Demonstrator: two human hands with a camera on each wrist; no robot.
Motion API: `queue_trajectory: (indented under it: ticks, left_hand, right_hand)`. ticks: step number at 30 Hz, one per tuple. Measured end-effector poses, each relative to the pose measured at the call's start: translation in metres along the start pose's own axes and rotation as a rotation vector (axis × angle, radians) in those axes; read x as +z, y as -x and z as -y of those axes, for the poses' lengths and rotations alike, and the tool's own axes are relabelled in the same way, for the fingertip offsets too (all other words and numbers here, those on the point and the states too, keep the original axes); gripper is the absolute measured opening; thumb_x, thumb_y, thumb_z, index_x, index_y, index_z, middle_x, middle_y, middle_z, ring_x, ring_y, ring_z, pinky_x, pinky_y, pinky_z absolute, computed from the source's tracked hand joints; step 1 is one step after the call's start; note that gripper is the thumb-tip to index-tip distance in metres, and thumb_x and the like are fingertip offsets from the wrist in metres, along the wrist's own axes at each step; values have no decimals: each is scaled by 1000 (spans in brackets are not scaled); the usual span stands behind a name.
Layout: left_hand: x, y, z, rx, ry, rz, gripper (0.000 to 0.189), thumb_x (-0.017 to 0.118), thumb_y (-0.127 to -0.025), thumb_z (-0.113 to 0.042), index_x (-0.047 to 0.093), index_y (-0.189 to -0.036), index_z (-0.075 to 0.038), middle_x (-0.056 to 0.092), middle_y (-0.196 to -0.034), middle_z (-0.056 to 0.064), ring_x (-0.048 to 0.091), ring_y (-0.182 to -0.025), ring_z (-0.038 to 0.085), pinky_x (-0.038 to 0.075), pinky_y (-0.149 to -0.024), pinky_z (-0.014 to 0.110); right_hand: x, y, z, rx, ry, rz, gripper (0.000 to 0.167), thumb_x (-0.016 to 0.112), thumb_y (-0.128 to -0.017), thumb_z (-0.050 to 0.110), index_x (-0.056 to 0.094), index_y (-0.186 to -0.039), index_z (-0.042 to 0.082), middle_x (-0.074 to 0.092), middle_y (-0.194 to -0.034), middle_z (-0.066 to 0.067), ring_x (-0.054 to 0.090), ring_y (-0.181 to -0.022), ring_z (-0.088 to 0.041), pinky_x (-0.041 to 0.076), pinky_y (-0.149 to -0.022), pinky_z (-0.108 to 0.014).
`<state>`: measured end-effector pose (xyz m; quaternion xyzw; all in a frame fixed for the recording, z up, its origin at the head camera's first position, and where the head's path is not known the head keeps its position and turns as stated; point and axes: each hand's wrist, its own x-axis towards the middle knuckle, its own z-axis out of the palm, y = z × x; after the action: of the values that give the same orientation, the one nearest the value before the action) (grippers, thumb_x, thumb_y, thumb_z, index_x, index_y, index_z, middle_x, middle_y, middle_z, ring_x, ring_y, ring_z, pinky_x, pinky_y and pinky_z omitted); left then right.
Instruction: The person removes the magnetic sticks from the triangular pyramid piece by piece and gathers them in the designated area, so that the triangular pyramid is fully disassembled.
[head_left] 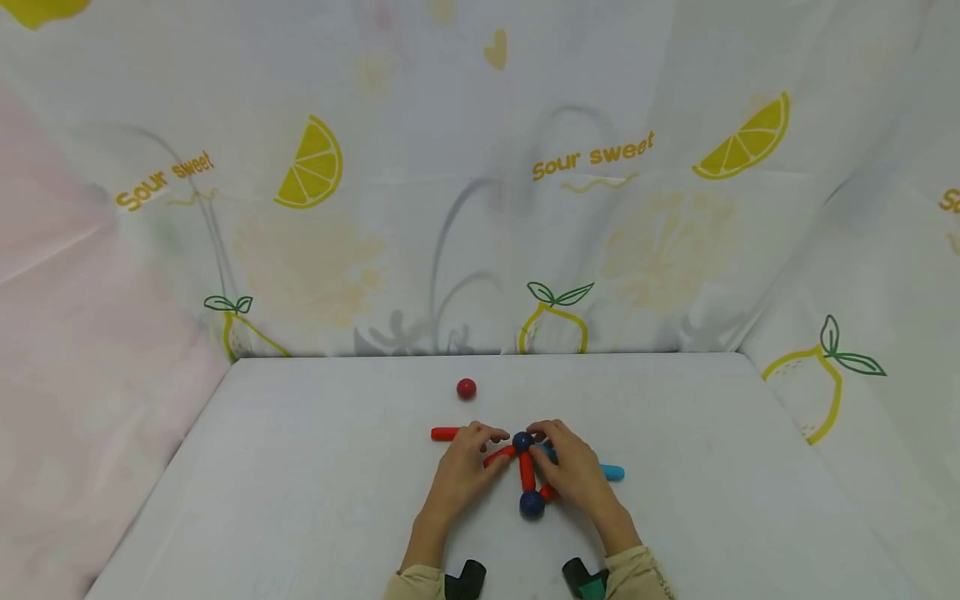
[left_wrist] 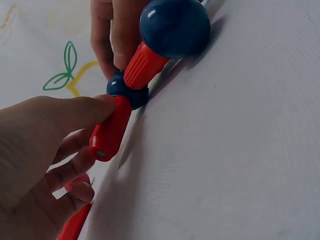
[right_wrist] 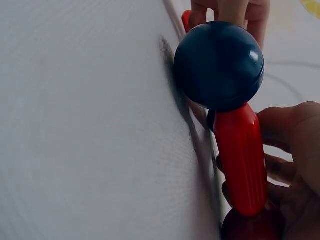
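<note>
Two dark blue balls, a far one (head_left: 522, 442) and a near one (head_left: 532, 505), are joined by a red rod (head_left: 527, 472). My left hand (head_left: 461, 471) pinches another red rod (left_wrist: 110, 130) between thumb and fingers, its far end against the far blue ball. On the other side, my right hand (head_left: 573, 471) grips that far ball with thumb and fingertips. Beneath the right hand, a third red rod (right_wrist: 242, 160) runs from the near ball to a dark red ball (right_wrist: 252, 225). A blue piece (head_left: 548, 452) shows between the right hand's fingers.
Beyond the hands, a loose red ball (head_left: 467, 388) lies on the white table (head_left: 300, 483). One red rod (head_left: 444, 433) is partly hidden behind the left hand, and a light blue rod (head_left: 613, 472) sticks out right of the right hand. A printed curtain (head_left: 420, 250) hangs behind.
</note>
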<state>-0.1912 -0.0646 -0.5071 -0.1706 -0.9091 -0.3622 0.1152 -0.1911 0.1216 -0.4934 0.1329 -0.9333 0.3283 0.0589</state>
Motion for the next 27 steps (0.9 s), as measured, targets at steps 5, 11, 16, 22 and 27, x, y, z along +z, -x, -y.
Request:
queue_trajectory:
  ticks: [5, 11, 16, 22, 27]
  left_hand:
    - [-3, 1, 0, -45, 36, 99, 24, 74, -81, -16, 69, -104, -15, 63, -91, -1, 54, -79, 11, 47, -70, 22]
    - [-6, 1, 3, -38, 62, 133, 25, 73, -81, -16, 68, -106, -13, 66, -91, -1, 54, -79, 10, 47, -71, 22]
    - [-7, 2, 6, 8, 52, 125, 22, 73, -81, -15, 69, -103, -13, 69, -95, -1, 56, -83, 11, 48, -75, 25]
    - [-11, 4, 14, 54, 36, 83, 21, 72, -82, -16, 70, -103, -17, 68, -95, -4, 55, -88, 11, 48, -78, 26]
    - [-19, 5, 24, 13, 58, 66, 22, 74, -80, -14, 71, -101, -21, 60, -96, -4, 54, -88, 10, 47, -75, 23]
  right_hand:
    - [2, -1, -1, 25, 10, 0, 23, 65, -89, 25, 61, -110, 17, 63, -94, 5, 56, -78, -7, 47, -69, -26]
    - [5, -1, -1, 37, 9, -39, 21, 68, -87, 26, 63, -106, 17, 63, -88, 6, 54, -74, -6, 45, -66, -24]
    - [5, -1, 0, 37, -14, -58, 20, 69, -85, 25, 64, -103, 17, 63, -86, 6, 57, -76, -7, 47, -68, -24]
    - [3, 0, 1, 47, -23, -44, 20, 69, -86, 24, 64, -103, 16, 63, -86, 6, 56, -76, -8, 46, -68, -24]
    - [2, 0, 2, 45, -25, -32, 20, 69, -86, 24, 64, -104, 16, 62, -87, 6, 55, -76, -8, 46, -68, -25]
